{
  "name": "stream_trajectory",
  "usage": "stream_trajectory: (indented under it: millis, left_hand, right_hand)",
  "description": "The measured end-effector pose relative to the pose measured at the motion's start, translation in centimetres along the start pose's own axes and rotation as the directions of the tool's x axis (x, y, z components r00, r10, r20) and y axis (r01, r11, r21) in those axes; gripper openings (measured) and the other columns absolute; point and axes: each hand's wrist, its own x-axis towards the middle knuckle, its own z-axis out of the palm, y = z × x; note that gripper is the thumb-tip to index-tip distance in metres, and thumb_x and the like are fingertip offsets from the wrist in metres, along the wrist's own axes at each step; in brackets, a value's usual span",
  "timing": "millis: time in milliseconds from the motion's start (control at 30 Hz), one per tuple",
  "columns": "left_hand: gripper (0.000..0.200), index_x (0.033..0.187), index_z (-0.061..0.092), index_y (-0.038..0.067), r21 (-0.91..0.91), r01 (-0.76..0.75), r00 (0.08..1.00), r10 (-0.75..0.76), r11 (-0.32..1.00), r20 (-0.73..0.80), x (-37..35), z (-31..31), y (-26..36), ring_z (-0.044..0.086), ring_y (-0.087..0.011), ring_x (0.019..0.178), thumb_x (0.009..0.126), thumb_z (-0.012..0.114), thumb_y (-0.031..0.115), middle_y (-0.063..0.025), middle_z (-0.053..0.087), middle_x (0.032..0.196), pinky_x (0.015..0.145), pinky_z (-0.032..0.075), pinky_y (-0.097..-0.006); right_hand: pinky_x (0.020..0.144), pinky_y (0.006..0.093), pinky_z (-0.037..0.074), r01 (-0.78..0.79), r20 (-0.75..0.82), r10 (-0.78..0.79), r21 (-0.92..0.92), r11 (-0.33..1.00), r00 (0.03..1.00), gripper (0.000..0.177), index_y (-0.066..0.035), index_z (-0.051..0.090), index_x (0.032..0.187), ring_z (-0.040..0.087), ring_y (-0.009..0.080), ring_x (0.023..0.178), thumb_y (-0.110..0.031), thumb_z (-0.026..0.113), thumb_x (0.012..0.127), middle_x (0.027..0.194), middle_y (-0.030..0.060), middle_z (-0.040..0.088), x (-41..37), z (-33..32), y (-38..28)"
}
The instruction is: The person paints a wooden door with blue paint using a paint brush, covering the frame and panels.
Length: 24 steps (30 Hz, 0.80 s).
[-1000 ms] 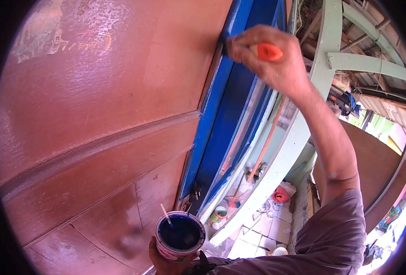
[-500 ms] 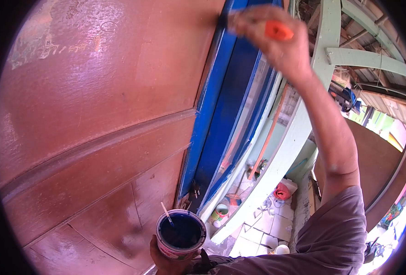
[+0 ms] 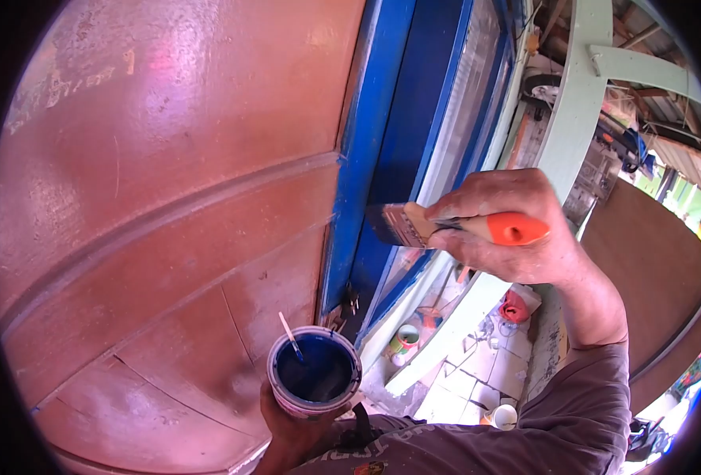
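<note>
My right hand (image 3: 505, 226) grips a paintbrush (image 3: 445, 227) with an orange handle. Its dark bristles rest against the blue-painted door edge (image 3: 382, 150) at mid height. My left hand (image 3: 295, 423) holds a small tub of dark blue paint (image 3: 314, 372) from below, near the bottom of the view. A thin white stick (image 3: 289, 334) leans in the paint. The tub sits close to the reddish-brown door panel (image 3: 168, 206).
The brown door fills the left side. A pale green wooden post (image 3: 576, 103) and beam stand to the right. Below lie a tiled floor (image 3: 461, 388) with small cans (image 3: 404, 339), a white cup (image 3: 504, 416) and a red object (image 3: 514, 307).
My right hand has dropped with the brush from the top of the blue edge to about mid height. The paint tub stays in my left hand.
</note>
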Motion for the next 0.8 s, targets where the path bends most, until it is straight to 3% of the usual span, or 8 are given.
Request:
stream_trajectory:
  millis: [33,67,100,133,200,333,633,800]
  left_hand:
    - [0.091,0.155,0.04,0.012,0.005,-0.011,1.0,0.012,1.0,-0.015,0.0,0.0,-0.3,0.062,-0.0368,0.124,0.093,0.036,0.079,-0.0175,0.055,0.146,0.083,0.061,-0.0579]
    - [0.081,0.156,0.039,0.013,-0.027,0.016,0.996,-0.014,1.0,0.086,-0.1,-0.5,-0.2,0.046,-0.0399,0.144,0.095,0.031,0.066,-0.017,0.044,0.158,0.114,0.041,-0.0643]
    - [0.085,0.156,0.039,0.012,-0.015,-0.021,0.999,0.021,1.0,0.048,-0.2,-0.1,-0.6,0.051,-0.0401,0.137,0.094,0.033,0.071,-0.0181,0.047,0.154,0.105,0.048,-0.0608]
    - [0.09,0.155,0.04,0.011,-0.001,-0.056,0.998,0.056,0.998,0.0,0.1,0.7,-0.7,0.057,-0.0403,0.13,0.093,0.035,0.076,-0.0191,0.051,0.151,0.097,0.054,-0.0572]
    - [0.091,0.154,0.039,0.009,0.003,-0.101,0.994,0.101,0.995,-0.052,0.2,2.0,-0.7,0.063,-0.04,0.123,0.093,0.042,0.075,-0.0199,0.056,0.146,0.092,0.06,-0.0536]
    - [0.079,0.15,0.043,0.008,-0.073,-0.139,0.987,0.133,0.988,-0.088,0.1,1.2,-0.8,0.063,-0.038,0.124,0.096,0.047,0.065,-0.0185,0.058,0.144,0.099,0.056,-0.0536]
    - [0.057,0.138,0.058,0.007,-0.169,-0.152,0.977,0.123,0.974,-0.173,-0.9,-2.4,-0.5,0.06,-0.0335,0.126,0.102,0.044,0.05,-0.0152,0.062,0.139,0.11,0.046,-0.054]
    - [0.052,0.134,0.063,0.007,-0.204,-0.149,0.975,0.11,0.968,-0.192,-0.7,-2.4,-0.2,0.059,-0.0319,0.128,0.104,0.044,0.045,-0.0139,0.064,0.138,0.114,0.043,-0.0537]
  right_hand:
    - [0.07,0.0313,0.059,-0.058,-0.023,0.06,0.097,0.994,0.998,0.018,0.0,0.077,0.1,0.076,0.0234,0.08,-0.006,0.083,0.084,0.085,0.0113,0.076,-0.5,-0.2,0.1]
    - [0.069,0.0305,0.058,-0.116,-0.034,0.125,0.198,0.973,0.992,0.017,0.0,0.077,0.099,0.076,0.0213,0.08,-0.005,0.083,0.084,0.086,0.011,0.076,-0.9,-0.4,-0.2]
    - [0.069,0.0296,0.058,-0.177,-0.03,0.195,0.305,0.936,0.98,0.016,0.001,0.077,0.098,0.075,0.0192,0.08,-0.004,0.083,0.084,0.087,0.0108,0.076,-1.4,-0.3,-0.3]
    - [0.066,0.0271,0.057,-0.112,-0.117,0.161,0.34,0.934,0.98,0.016,0.002,0.076,0.097,0.073,0.0148,0.076,-0.001,0.083,0.083,0.086,0.0099,0.076,-1.7,0.0,0.0]
    - [0.05,0.0269,0.054,-0.209,-0.123,0.306,0.496,0.843,0.944,0.024,0.005,0.069,0.099,0.067,0.0166,0.057,-0.008,0.082,0.083,0.085,0.0176,0.073,-1.9,0.7,-1.0]
    - [0.044,0.0266,0.051,-0.16,0.047,0.171,0.65,0.743,0.984,0.022,0.009,0.066,0.097,0.062,0.0151,0.05,-0.008,0.073,0.086,0.079,0.015,0.067,-0.9,1.7,0.4]
    - [0.054,0.0274,0.054,-0.401,0.452,0.123,0.594,0.697,0.884,0.018,0.004,0.07,0.095,0.067,0.0148,0.061,-0.01,0.078,0.087,0.08,0.0111,0.071,1.7,7.7,1.3]
    - [0.061,0.0277,0.057,-0.55,0.687,-0.103,0.654,0.52,0.719,0.015,0.0,0.074,0.094,0.07,0.015,0.069,-0.01,0.082,0.088,0.081,0.0087,0.074,4.3,9.0,3.7]
